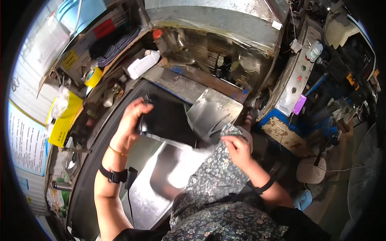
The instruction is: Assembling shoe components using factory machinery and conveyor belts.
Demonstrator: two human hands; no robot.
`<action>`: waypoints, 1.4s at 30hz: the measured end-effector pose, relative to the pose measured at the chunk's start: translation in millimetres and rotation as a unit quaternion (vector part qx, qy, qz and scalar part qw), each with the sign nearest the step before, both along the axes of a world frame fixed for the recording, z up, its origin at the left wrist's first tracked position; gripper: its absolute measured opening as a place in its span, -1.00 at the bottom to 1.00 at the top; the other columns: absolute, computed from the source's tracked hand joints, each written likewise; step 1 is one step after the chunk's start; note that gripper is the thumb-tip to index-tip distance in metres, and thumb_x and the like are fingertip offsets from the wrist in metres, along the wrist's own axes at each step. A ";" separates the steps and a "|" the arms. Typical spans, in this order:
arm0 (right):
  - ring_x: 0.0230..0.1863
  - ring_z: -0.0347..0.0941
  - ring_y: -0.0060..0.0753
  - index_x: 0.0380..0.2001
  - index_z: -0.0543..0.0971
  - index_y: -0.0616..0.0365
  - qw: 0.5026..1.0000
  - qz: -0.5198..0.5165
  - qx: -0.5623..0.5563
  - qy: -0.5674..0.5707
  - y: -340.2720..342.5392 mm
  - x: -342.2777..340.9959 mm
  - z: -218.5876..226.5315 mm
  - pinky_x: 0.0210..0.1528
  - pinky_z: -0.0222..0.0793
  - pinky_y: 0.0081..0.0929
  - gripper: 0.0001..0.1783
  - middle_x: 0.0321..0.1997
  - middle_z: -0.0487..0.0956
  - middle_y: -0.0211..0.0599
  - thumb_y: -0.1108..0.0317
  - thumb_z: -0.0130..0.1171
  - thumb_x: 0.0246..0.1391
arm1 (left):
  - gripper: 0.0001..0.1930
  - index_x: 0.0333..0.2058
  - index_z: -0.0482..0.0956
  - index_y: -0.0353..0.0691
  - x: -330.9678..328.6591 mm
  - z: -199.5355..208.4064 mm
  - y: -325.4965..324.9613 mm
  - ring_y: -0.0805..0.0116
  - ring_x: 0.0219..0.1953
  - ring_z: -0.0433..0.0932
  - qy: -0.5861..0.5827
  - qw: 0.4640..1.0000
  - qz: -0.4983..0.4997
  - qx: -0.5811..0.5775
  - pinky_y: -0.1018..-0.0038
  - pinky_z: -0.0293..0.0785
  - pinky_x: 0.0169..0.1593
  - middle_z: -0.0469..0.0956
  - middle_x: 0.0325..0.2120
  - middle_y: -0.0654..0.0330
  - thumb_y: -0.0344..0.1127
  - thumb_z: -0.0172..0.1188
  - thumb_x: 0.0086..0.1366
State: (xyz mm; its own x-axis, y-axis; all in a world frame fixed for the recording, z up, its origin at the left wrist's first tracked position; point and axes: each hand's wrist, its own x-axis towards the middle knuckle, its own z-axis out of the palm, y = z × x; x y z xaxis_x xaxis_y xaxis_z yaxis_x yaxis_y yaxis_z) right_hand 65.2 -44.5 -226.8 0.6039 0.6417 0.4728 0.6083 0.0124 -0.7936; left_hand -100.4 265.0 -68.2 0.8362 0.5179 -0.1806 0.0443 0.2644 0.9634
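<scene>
Single wide fisheye view from the left one of two cameras worn side by side on a person's head. Looking steeply down and a little forward along the body, upright and unmirrored, picture left matching the person's own left. Nearest, at bottom centre: floral cloth point(225, 193) over the lap, with bare forearms point(105, 201) entering from the lower edge. Slightly farther, either side of the middle: left hand point(132, 116) and right hand point(238, 152). Farther again, at the top: grey metal surface point(213, 16), cut off by the upper edge. Curving near the round, black-bordered rim: white printed notice point(26, 140) at far left.
</scene>
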 end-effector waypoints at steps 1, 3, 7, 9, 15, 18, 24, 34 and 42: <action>-0.26 0.58 -0.06 -0.29 0.61 0.21 0.998 -0.017 -0.003 -0.065 2.7 0.5 -0.8 -0.18 0.49 -0.28 -0.88 -0.30 0.65 -0.13 0.54 0.14 0.09 | -0.72 -0.16 0.46 -0.33 24.2 6.4 -1.8 0.40 -0.36 0.62 -0.030 0.998 0.059 0.022 0.51 0.62 -0.31 0.57 -0.35 0.18 -0.39 0.25 0.16; -0.29 0.57 -0.06 -0.33 0.61 0.19 0.994 -0.033 0.011 -0.106 6.7 1.6 1.6 -0.20 0.48 -0.26 -0.89 -0.32 0.64 -0.18 0.55 0.15 0.06 | -0.63 -0.06 0.42 -0.37 81.0 -9.2 21.6 0.37 -0.31 0.63 -0.085 0.993 0.071 0.030 0.48 0.62 -0.23 0.58 -0.31 0.16 -0.42 0.27 0.18; -0.32 0.58 -0.13 -0.32 0.63 0.16 0.993 -0.021 -0.010 -0.115 15.0 -0.6 5.3 -0.23 0.50 -0.28 -0.87 -0.30 0.65 -0.23 0.56 0.18 0.03 | -0.08 0.31 0.11 -0.43 190.5 -102.8 76.7 0.24 -0.16 0.58 -0.007 0.976 0.093 0.195 0.37 0.50 -0.03 0.55 -0.05 -0.03 -0.35 0.48 0.06; -0.26 0.58 -0.16 -0.28 0.62 0.15 0.994 -0.009 -0.012 -0.108 17.7 0.7 0.9 -0.19 0.51 -0.30 -0.82 -0.24 0.65 -0.24 0.55 0.20 0.00 | -0.04 0.32 0.08 -0.44 230.0 -163.0 96.5 0.16 -0.09 0.62 0.158 0.875 0.066 0.452 0.37 0.48 0.03 0.63 -0.15 -0.09 -0.23 0.46 0.05; -0.20 0.59 -0.18 -0.23 0.61 0.19 0.997 0.039 0.000 -0.069 19.6 0.8 3.4 -0.12 0.52 -0.33 -0.79 -0.20 0.65 -0.24 0.57 0.21 0.01 | -0.47 0.12 0.40 -0.30 277.6 -267.2 80.2 0.12 -0.10 0.64 0.075 0.933 0.077 0.343 0.31 0.53 -0.06 0.64 -0.15 -0.05 -0.35 0.32 0.18; -0.20 0.59 -0.17 -0.24 0.61 0.20 1.000 0.025 0.001 -0.013 6.5 12.3 -5.7 -0.10 0.51 -0.35 -0.80 -0.22 0.65 -0.23 0.57 0.21 0.01 | -0.66 0.02 0.48 -0.32 253.0 -237.2 -17.5 0.42 -0.23 0.57 0.007 0.987 -0.009 0.162 0.46 0.51 -0.13 0.63 -0.25 0.20 -0.39 0.23 0.29; 0.04 0.48 -0.18 0.01 0.50 0.38 0.912 0.286 0.204 0.213 -40.9 26.7 138.1 0.09 0.42 -0.19 -0.69 0.03 0.53 -0.04 0.64 0.02 0.18 | -0.80 -0.10 0.59 -0.19 44.5 -136.9 -204.9 0.32 -0.12 0.63 -0.032 0.977 -0.127 0.171 0.43 0.52 -0.03 0.65 -0.19 0.14 -0.43 0.14 0.31; 0.18 0.39 -0.45 0.09 0.58 -0.12 0.809 0.301 0.495 -0.097 -95.8 -70.6 289.5 0.16 0.42 -0.46 -0.68 0.17 0.51 -0.63 0.24 0.13 0.30 | -0.85 -0.28 0.71 -0.11 15.7 -151.5 -263.0 0.26 -0.18 0.66 -0.161 0.816 -0.292 0.472 0.41 0.59 -0.12 0.68 -0.25 0.24 -0.34 0.24 0.17; 0.16 0.38 -0.46 0.03 0.62 -0.12 0.769 0.371 0.453 -0.256 -116.4 -74.0 287.3 0.22 0.40 -0.46 -0.72 0.16 0.51 -0.61 0.20 0.16 0.28 | -0.84 -0.26 0.71 -0.11 3.8 -152.5 -266.0 0.24 -0.18 0.65 -0.175 0.786 -0.283 0.521 0.39 0.57 -0.08 0.68 -0.24 0.23 -0.35 0.22 0.19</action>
State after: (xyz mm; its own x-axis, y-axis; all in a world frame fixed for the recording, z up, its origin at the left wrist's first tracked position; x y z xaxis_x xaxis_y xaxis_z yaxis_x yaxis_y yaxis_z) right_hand -8.8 -160.8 60.5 -0.1835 -0.0123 0.9829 0.3965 0.9140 0.0855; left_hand -96.6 -1.0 -220.7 0.8899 -0.2402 0.3879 -0.4452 -0.6428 0.6234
